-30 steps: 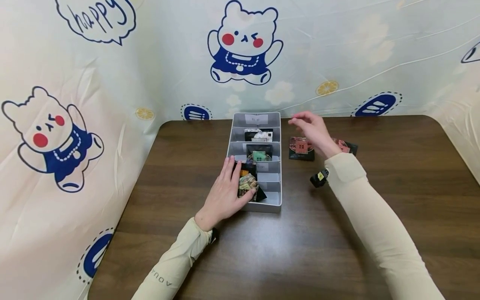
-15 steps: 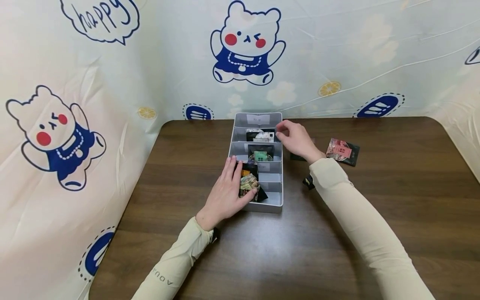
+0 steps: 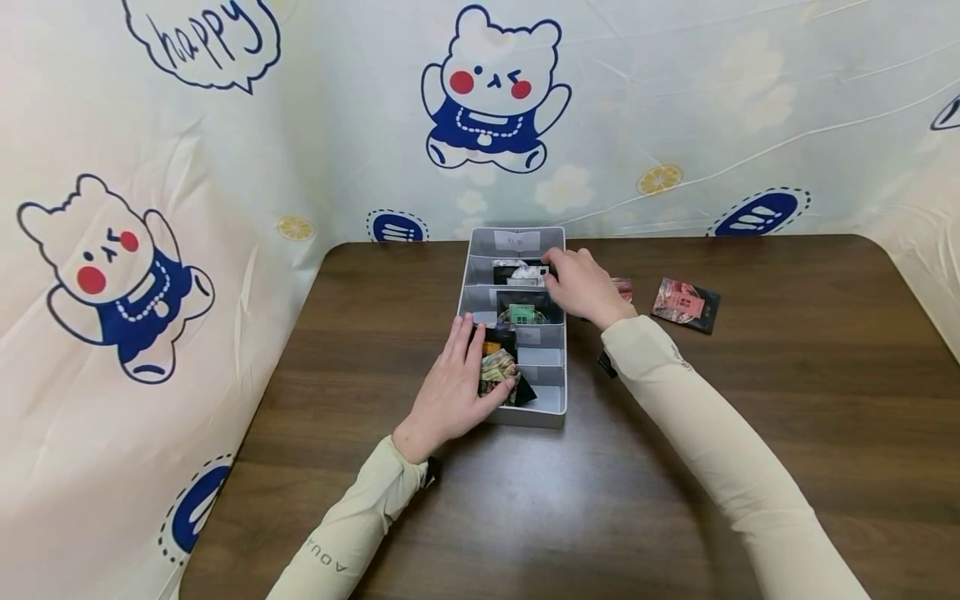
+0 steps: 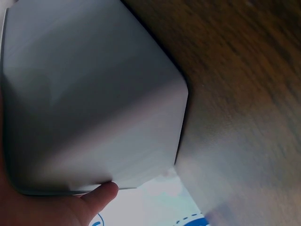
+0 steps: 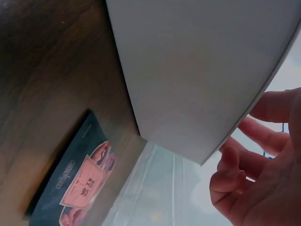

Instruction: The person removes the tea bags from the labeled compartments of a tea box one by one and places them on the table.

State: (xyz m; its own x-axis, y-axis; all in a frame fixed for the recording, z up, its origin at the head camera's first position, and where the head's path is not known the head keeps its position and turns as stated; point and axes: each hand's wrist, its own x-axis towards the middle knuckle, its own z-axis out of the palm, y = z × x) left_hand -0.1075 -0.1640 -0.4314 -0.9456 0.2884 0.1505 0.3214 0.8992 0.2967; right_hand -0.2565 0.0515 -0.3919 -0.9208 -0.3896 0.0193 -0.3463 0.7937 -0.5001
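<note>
A grey divided box (image 3: 536, 420) stands on the table, its compartments in a row. My left hand (image 3: 450, 396) lies along the box's near left side, fingers straight, thumb across toward a colourful food-print packet (image 3: 497, 367). In the left wrist view its thumb (image 4: 101, 197) sits at the box rim. My right hand (image 3: 585, 287) reaches over the right rim into the second compartment from the back, bent fingers at the edge of a black-and-white packet (image 3: 517, 273). The wall hides its fingertips in the right wrist view; I cannot tell if they pinch the packet.
A black packet with a green label (image 3: 522, 314) stands in the middle compartment. Two packets with red labels lie right of the box: one (image 3: 686, 304) in plain sight, the other (image 3: 624, 287) partly behind my right hand. A printed cloth (image 3: 600, 100) hangs behind the table.
My right hand has moved left from above the red-labelled packets to the second compartment and now dips farther inside. My left hand keeps its place on the box.
</note>
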